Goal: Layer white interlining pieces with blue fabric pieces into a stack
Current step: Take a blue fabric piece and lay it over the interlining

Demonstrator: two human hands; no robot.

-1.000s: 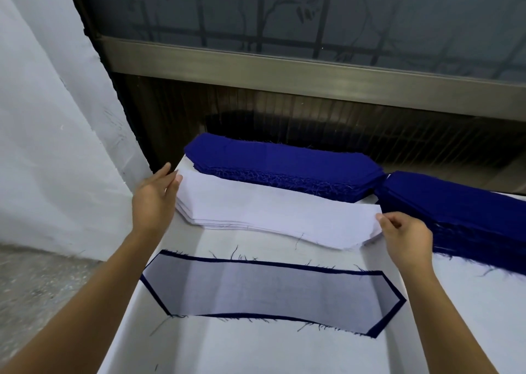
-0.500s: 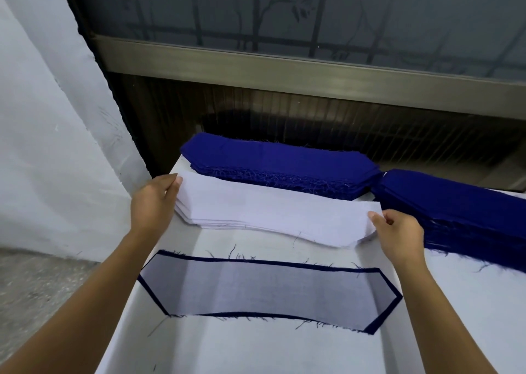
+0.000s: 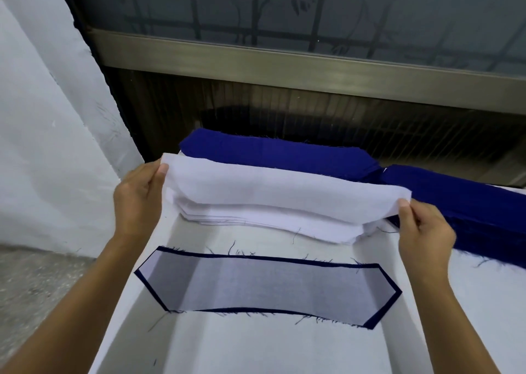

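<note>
Progress: early days, I reckon. The stack (image 3: 267, 285) near the front of the table (image 3: 256, 345) looks like one blue piece with a sheer white layer on top.
Left to do: loads. The white pile (image 3: 270, 222) and the two blue piles (image 3: 270, 154) behind it are thick.
In hand: the top white interlining piece (image 3: 284, 188) is held up just over its pile, sagging a bit in the middle.
Left hand (image 3: 139, 200): fingers (image 3: 162, 170) pinched tight on the piece's left end.
Right hand (image 3: 424, 231): thumb and fingers clamped on the right tip.
Materials: the interlining is thin, floppy and see-through enough to go grey over blue. The blue is heavier woven cloth, with frayed edges and loose threads everywhere.
Shapes: long, slightly curved strips with angled, pointed ends. The blue sticks out as a thin border all round the white.
</note>
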